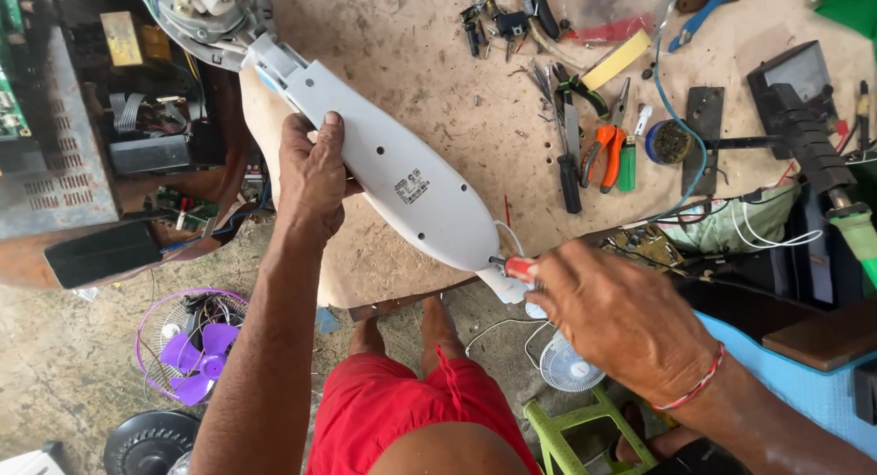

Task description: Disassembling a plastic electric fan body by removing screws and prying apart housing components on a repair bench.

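The left hand (311,178) gripped the long white appliance housing (384,160), which lay across the worktable (411,46) from eleven o'clock down to five o'clock, while the right hand (621,315) was clenched around a red-handled screwdriver (519,269) set at the housing's lower end. Judging by this, the driver needed to stay square in the screw and pushed firmly. The left hand's hold should have kept the housing from twisting, with the white cord (502,329) at six o'clock clear.
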